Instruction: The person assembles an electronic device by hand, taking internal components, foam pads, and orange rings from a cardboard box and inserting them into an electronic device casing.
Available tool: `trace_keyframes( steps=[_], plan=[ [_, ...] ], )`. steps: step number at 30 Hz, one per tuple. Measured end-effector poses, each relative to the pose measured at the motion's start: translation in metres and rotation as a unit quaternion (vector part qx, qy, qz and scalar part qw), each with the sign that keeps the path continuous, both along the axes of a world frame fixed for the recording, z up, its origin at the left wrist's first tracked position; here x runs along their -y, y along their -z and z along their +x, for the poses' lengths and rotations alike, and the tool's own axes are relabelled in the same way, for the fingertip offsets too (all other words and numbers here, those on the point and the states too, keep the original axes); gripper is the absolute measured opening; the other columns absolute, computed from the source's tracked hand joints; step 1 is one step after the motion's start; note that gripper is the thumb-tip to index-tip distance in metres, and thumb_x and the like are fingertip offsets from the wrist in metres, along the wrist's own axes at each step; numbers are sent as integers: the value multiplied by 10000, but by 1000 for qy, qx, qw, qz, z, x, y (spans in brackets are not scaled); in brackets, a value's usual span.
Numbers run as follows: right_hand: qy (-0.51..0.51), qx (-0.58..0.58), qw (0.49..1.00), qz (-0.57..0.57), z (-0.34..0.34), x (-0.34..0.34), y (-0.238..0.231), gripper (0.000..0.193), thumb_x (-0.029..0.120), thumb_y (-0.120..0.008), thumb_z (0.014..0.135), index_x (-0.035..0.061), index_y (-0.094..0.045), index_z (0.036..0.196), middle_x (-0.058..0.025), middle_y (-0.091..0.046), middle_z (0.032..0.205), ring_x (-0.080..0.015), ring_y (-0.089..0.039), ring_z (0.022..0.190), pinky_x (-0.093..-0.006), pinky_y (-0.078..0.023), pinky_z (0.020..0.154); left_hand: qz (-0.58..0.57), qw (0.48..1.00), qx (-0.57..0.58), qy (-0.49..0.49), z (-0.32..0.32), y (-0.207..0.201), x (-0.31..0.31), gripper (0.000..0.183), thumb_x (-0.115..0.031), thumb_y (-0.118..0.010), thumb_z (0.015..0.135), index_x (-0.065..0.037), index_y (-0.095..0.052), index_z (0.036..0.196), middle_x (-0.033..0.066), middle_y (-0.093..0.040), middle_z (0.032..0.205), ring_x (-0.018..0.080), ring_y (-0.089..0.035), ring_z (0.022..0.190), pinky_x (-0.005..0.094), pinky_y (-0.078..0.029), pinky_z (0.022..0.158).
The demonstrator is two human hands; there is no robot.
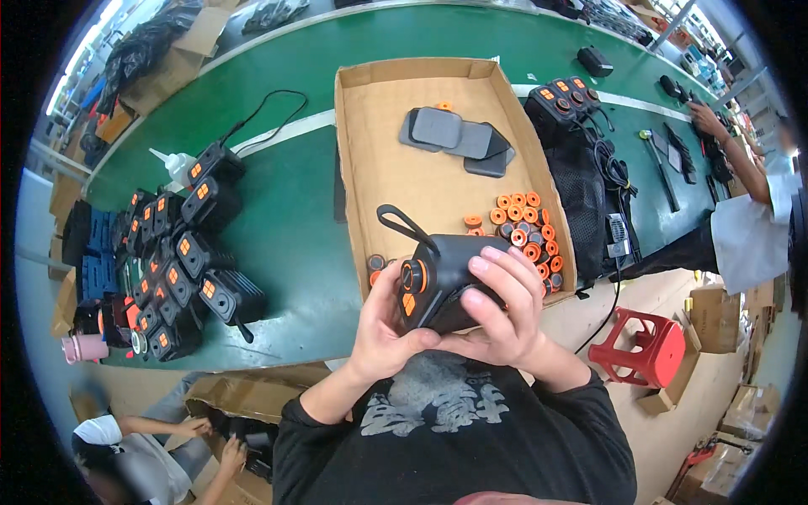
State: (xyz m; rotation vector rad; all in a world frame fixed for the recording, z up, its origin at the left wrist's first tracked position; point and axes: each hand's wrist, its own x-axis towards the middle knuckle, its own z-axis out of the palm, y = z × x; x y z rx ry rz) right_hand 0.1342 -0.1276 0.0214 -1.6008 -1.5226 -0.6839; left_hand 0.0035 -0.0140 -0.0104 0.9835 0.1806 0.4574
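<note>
Above the near end of a shallow cardboard tray (pixel 349 151), I hold a black box-shaped device (pixel 459 252) in both hands. It has an orange-ringed knob and orange buttons on the end facing left, and a black strap loop sticks up from it. My left hand (pixel 380 332) grips that end from below, its fingers partly hidden behind the device. My right hand (pixel 509 307) wraps round the other side, fingers over the top. Behind the device, many orange-and-black round knobs (pixel 532 251) lie in the tray. Several flat dark grey panels (pixel 438 128) are farther back in it.
Similar black devices (pixel 194 252) crowd the green table (pixel 295 227) at left, near a white squeeze bottle (pixel 175 164). More devices (pixel 564 99) and cables (pixel 610 164) sit right of the tray. A red stool (pixel 644 349) stands at right. Other people work at right and lower left.
</note>
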Motion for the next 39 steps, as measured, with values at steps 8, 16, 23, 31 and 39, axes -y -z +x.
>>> trace_keyframes(
  steps=[8, 16, 23, 31, 39],
  plan=[
    [30, -56, 997, 32, 0, 4, 1, 830, 555, -806, 653, 60, -472, 1230, -145, -540, 1238, -327, -553, 1116, -493, -401, 1001, -17, 999, 25, -15, -2, -1, 2, 957, -209, -857, 727, 38, -252, 1426, 114, -440, 1351, 205, -453, 1261, 350, -365, 1074],
    [23, -66, 997, -30, -1, 5, -10, 741, 472, -820, 639, 96, -538, 1212, -158, -514, 1268, -337, -529, 1130, -497, -411, 992, -19, 1000, 10, -12, -2, -2, 1, 949, -277, -850, 737, 30, -265, 1417, 107, -453, 1334, 199, -460, 1251, 346, -373, 1062],
    [-17, -90, 995, -49, 0, 4, -11, 659, 366, -823, 625, 64, -580, 1158, -130, -549, 1218, -323, -531, 1117, -478, -436, 968, -18, 999, 9, -41, -2, 2, 6, 926, -310, -846, 738, 20, -288, 1399, 101, -456, 1331, 191, -466, 1242, 337, -380, 1054],
    [-14, -103, 992, -67, -4, 5, -11, 693, 329, -819, 624, 54, -561, 1206, -117, -540, 1226, -327, -513, 1147, -522, -396, 1005, -39, 999, -4, -37, -1, 4, 9, 949, -337, -843, 738, 19, -278, 1412, 95, -452, 1331, 192, -481, 1231, 333, -390, 1046],
    [-54, -153, 983, -81, -3, 6, -8, 601, 279, -814, 658, 75, -567, 1165, -122, -523, 1248, -337, -506, 1164, -502, -380, 1029, 29, 997, -12, -67, -3, 10, 12, 956, -312, -845, 737, 21, -265, 1420, 99, -444, 1338, 196, -470, 1238, 347, -388, 1050]
  ],
)
